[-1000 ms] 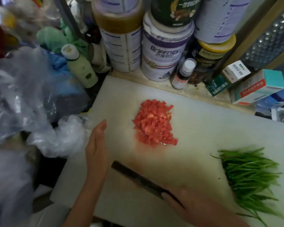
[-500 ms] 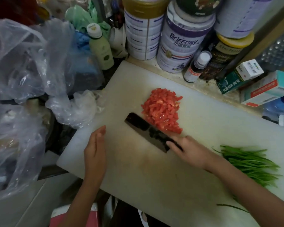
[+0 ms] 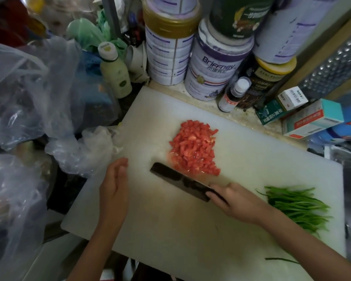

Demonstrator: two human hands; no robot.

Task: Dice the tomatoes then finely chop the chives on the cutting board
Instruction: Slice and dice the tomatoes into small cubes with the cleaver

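Diced tomatoes (image 3: 194, 148) are edged by a cleaver (image 3: 178, 182) gripped in the right hand (image 3: 237, 201); the slack left hand (image 3: 115, 185) could be nicked by a wide sweep.

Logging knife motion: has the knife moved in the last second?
Yes. The knife, in the right hand, went away from the person across the cutting board, up against the near edge of the diced tomatoes.

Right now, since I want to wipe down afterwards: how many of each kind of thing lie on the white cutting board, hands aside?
diced tomato pile: 1
chive bunch: 1
stray chive: 1
knife: 1
Total: 4
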